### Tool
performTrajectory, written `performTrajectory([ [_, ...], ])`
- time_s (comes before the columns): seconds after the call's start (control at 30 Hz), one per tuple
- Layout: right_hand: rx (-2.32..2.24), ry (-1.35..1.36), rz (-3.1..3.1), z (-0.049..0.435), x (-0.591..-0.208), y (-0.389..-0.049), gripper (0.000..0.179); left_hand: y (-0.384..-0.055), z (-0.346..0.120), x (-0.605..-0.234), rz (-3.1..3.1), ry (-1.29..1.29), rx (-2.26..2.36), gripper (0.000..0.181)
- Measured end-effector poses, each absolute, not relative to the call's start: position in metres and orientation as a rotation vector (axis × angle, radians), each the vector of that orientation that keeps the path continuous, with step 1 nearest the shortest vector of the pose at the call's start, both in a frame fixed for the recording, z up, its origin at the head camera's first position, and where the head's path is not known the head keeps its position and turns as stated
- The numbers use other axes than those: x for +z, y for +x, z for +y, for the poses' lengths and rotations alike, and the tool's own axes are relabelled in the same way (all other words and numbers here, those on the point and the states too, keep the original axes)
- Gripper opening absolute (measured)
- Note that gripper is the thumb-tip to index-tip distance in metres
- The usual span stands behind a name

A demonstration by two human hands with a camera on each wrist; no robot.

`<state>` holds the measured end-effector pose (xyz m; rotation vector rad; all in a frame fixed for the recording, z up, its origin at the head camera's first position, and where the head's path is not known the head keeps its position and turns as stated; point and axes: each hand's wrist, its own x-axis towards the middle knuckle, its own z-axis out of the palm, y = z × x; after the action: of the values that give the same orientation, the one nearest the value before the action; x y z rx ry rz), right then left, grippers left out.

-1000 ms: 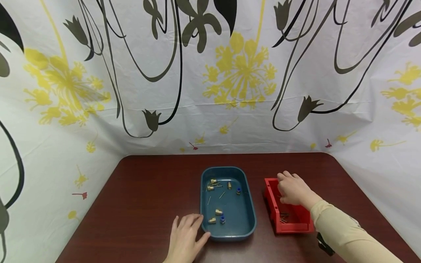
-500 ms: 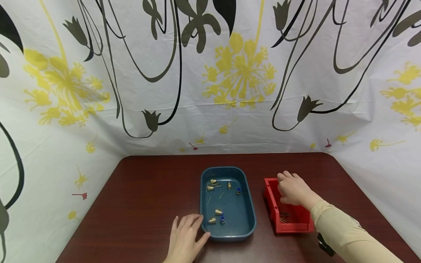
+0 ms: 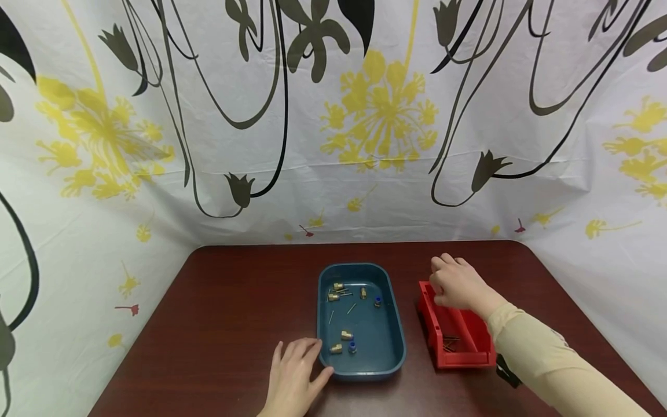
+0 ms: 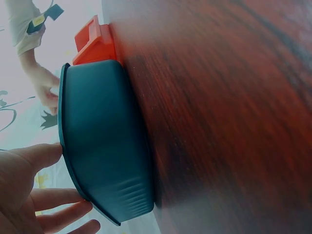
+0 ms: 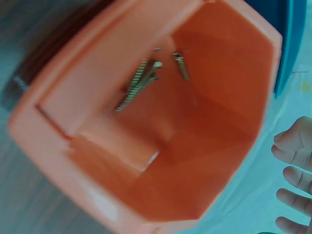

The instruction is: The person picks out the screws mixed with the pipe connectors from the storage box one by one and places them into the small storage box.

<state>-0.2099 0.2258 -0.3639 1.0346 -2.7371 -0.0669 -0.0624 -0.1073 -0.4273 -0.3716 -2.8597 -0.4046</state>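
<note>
My left hand [image 3: 294, 376] rests at the near left of the blue tray [image 3: 383, 362], its spread fingers and thumb touching the rim. Brass fittings [image 3: 336, 349], some with a blue collar [image 3: 352, 347], and several thin screws [image 3: 351, 308] lie in the tray. Over the far end of the red bin [image 3: 466, 360] is my right hand [image 3: 458, 284]. In the right wrist view its thumb and index fingertips [image 5: 280, 141] come close together, the other fingers loosely bent; I cannot tell whether they pinch anything. Threaded screws [image 5: 139, 83] lie on the bin's floor.
Both containers stand on a dark red-brown wooden table [image 3: 250, 313], with a strip of tabletop between them. A white cloth [image 3: 292, 174] with a flower print hangs behind and beside the table. A dark device [image 3: 506, 372] is strapped below my right sleeve.
My right hand has risen slightly and shifted left and away, from inside the far end of the red bin to above it. My left hand and the tray have stayed put.
</note>
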Motion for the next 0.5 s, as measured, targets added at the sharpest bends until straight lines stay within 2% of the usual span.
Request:
performTrajectory([
  [0.5, -0.032, 1.115, -2.610, 0.177, -0.335, -0.223, 0.027, -0.062, -0.108, -0.428, -2.850, -0.372, -0.407, 0.047],
])
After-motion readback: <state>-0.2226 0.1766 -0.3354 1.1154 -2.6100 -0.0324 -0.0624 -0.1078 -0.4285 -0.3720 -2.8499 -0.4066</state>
